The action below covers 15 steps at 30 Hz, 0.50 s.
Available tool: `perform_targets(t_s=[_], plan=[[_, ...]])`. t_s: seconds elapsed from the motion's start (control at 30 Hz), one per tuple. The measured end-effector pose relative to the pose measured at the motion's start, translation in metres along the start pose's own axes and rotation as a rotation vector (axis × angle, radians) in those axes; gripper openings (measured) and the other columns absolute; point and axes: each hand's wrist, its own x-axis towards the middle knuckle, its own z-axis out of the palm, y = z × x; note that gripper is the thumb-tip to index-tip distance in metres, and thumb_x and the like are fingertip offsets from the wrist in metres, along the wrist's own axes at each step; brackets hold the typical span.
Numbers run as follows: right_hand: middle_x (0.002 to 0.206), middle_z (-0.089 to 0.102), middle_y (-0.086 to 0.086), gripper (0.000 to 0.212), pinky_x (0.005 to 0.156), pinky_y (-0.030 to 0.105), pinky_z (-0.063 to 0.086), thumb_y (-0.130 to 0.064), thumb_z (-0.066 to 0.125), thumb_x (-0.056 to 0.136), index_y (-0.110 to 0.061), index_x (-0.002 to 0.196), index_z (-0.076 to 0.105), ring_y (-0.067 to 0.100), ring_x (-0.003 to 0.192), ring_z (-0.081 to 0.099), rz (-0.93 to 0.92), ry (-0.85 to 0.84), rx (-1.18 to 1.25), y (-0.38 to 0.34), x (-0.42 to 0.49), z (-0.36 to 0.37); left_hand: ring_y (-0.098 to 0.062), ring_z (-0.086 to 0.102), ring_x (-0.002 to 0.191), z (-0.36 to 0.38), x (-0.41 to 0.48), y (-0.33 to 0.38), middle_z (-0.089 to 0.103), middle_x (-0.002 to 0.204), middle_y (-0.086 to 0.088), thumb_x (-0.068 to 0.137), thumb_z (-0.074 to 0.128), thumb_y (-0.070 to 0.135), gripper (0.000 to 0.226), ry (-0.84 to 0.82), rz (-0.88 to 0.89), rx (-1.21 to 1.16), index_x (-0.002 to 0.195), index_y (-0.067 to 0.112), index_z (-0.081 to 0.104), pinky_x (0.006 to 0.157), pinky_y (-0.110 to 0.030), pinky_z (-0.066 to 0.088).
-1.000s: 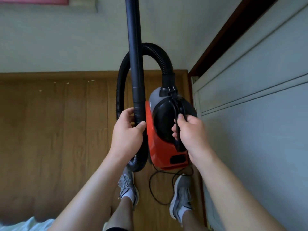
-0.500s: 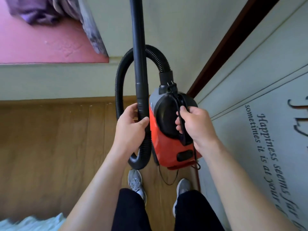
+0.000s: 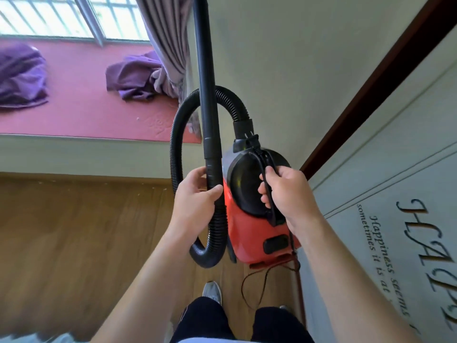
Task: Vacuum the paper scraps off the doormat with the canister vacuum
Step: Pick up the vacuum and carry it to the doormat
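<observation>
Glossy plastic vacuum [image 3: 249, 231] (ribbed matt hose [image 3: 176, 149]) above grained wood floor [image 3: 74, 231].

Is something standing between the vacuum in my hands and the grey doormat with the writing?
Nothing visible does. The right hand holds the canister vacuum by its handle beside the doormat; the left hand grips the wand. Only the cord dangles below. The nozzle is out of view.

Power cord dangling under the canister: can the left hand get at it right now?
Probably not as is: the left hand grips the wand, and the cord hangs below the red canister.
</observation>
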Motion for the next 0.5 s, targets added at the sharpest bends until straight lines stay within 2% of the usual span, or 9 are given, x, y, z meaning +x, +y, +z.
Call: perform_targets(t_s=[0.1,0.27,0.5], plan=[[0.057,0.06,-0.001,0.03,0.048,0.026,0.045,-0.022,0.048,0.105,-0.009,0.082,0.063,0.013,0.048,0.052,-0.046,-0.035,0.001,-0.026,-0.012,0.008,-0.02,0.073,0.085,-0.017,-0.008,0.019,0.076,0.093,0.001,0.087,0.069,-0.002,0.039,0.026,0.029,0.007,0.116,0.022,0.068,0.084,-0.045,0.061],[0.058,0.061,-0.001,0.031,0.048,0.027,0.046,-0.022,0.049,0.104,-0.009,0.082,0.065,0.013,0.048,0.054,-0.096,-0.119,-0.026,-0.057,-0.024,0.022,-0.021,0.073,0.092,-0.038,-0.022,0.045,0.075,0.099,0.0,0.087,0.069,0.0,0.04,0.125,0.064,0.002,0.12,0.022,0.066,0.084,-0.043,0.06],[0.059,0.061,0.001,0.033,0.045,0.026,0.043,-0.023,0.05,0.103,-0.01,0.077,0.065,0.012,0.046,0.053,-0.166,-0.34,-0.125,-0.087,-0.032,0.057,-0.022,0.072,0.091,-0.064,-0.055,0.063,0.075,0.097,-0.004,0.087,0.068,0.0,0.036,0.377,0.075,-0.019,0.119,0.018,0.067,0.085,-0.047,0.06]])
